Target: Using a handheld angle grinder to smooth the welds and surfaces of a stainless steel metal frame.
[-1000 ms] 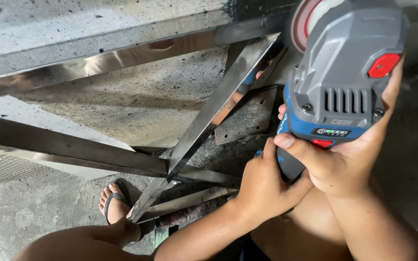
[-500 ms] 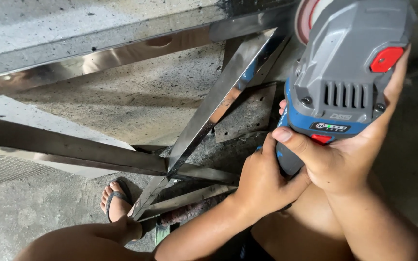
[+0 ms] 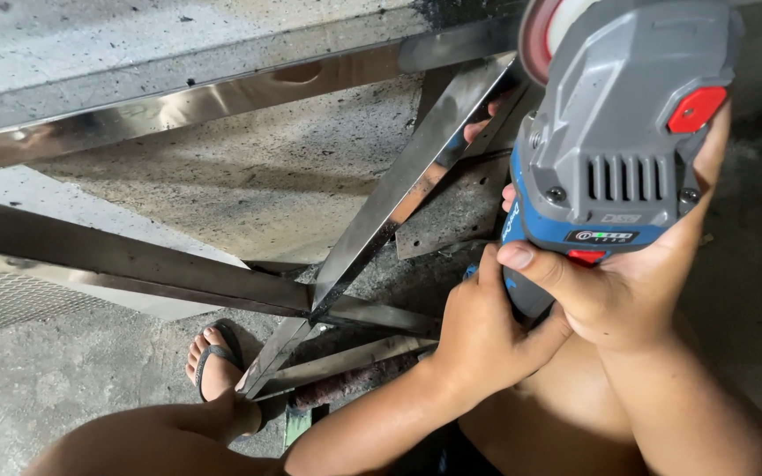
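A grey and blue angle grinder [image 3: 619, 141] with a red button fills the upper right. My right hand [image 3: 637, 282] wraps its rear body from below, thumb laid across the blue part. My left hand [image 3: 487, 330] grips the grinder's lower end beside it. The grinder's disc [image 3: 540, 35] sits at the top, close to the joint where a shiny diagonal steel bar [image 3: 399, 194] meets the upper horizontal steel bar [image 3: 222, 88] of a welded frame.
A lower steel bar [image 3: 116, 264] crosses the left side and meets the diagonal bar. My foot in a sandal [image 3: 213, 361] rests on the rough concrete floor [image 3: 249, 176] under the frame. My knee and leg fill the bottom edge. A perforated steel plate [image 3: 451, 220] lies behind the grinder.
The grinder and both hands have shifted slightly to the right and up; the grip is the same.
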